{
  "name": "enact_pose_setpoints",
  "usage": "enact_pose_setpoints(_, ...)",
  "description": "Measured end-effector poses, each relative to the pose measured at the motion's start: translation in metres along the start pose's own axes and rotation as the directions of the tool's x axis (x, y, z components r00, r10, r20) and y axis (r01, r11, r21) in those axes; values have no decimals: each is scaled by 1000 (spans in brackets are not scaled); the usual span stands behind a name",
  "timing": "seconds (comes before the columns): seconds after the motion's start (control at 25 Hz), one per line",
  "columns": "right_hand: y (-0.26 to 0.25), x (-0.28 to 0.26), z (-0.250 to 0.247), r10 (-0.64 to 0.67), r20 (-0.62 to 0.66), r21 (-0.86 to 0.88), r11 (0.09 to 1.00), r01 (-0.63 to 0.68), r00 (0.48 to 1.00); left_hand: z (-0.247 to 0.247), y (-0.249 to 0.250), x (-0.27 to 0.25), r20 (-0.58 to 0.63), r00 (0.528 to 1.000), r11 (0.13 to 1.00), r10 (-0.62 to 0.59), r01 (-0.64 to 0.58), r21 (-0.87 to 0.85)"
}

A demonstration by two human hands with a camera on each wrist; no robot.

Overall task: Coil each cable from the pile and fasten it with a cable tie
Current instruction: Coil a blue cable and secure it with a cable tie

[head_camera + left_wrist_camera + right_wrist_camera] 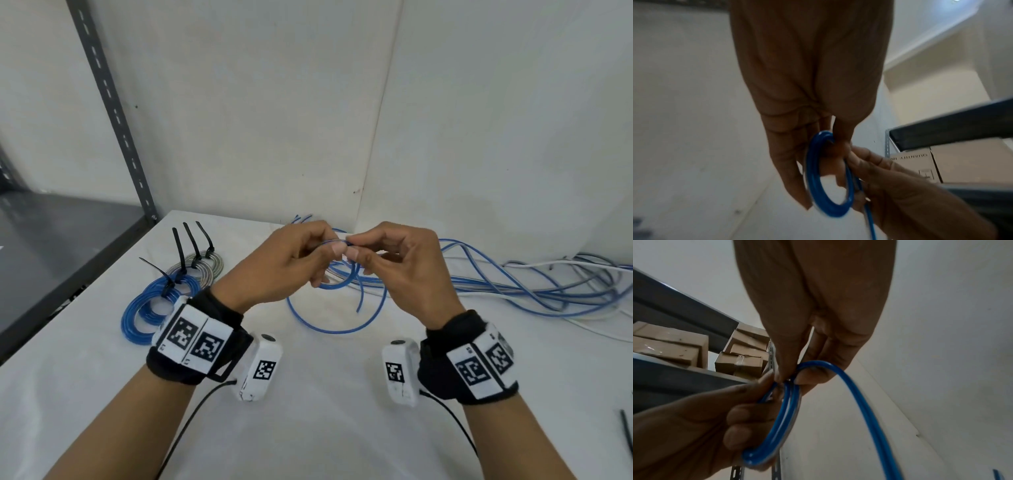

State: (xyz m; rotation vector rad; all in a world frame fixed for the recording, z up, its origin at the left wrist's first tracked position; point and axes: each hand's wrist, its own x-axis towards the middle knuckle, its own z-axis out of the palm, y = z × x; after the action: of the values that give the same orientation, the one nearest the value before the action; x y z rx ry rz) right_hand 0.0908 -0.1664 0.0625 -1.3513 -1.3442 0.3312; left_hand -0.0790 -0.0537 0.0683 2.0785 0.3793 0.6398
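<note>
We work over the white surface (308, 428), and we go from the big things to the little ones; the pile of loose cables (534, 284) lies on our right, blue and white and grey all mixed, and it looks like many are left to do; on our left lie the finished coils (171, 291), blue ones and grey ones, each with a black cable tie (156, 272) round it.

In the middle we hold the blue cable (337, 330) up above the surface; a few small loops are made, and a long loose loop hangs down and rests on the surface below our hands.

Our left hand (291, 263) has its fingers curled round the small loops and pinches them at the top; our right hand (394, 270) pinches the same cable just beside it, thumb and finger tight on the strand; the two hands touch at the thumbs.

To do this step well, we think the left hand should keep its pinch and not let the loops spring open; the right hand should slide along the loose part and bring it round in a loop the same size as the others; we should lay each new loop flat beside the last, with no twist; we should not pull hard, or the tail may snag the pile; a spare tie (627, 435) waits at the right edge.
</note>
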Motion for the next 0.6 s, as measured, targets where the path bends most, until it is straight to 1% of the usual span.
enact_pose_setpoints(0.04,-1,0,-2,-3,2,-16,1000,3,1000,0,0,0,-19,999,998,35,-34,47)
enact_pose_setpoints(0.08,-2,-1,-3,-9,1,-14,1000,9,1000,0,0,0,-53,997,997,53,-50,56)
enact_pose_setpoints(0.16,-4,-1,-1,-15,-10,55,998,15,1000,0,2,1,-131,990,997,59,-64,-34)
enact_pose_setpoints(0.24,-5,-2,5,8,-38,158,987,-2,999,-1,6,1,-207,978,987,41,-72,-145)
enact_pose_setpoints(0.32,-8,-3,14,55,-133,256,966,-19,990,-2,8,1,-256,966,972,22,-81,-221)
enact_pose_setpoints(0.4,-9,-4,22,89,-209,317,948,-19,974,-2,9,1,-279,960,956,-4,-78,-282)
enact_pose_setpoints(0.52,-9,-5,28,90,-186,338,941,-22,978,-2,8,2,-304,952,926,-41,-78,-369)
enact_pose_setpoints(0.6,-10,-3,22,70,-178,293,956,-15,982,-4,8,2,-280,957,924,-74,-40,-381)
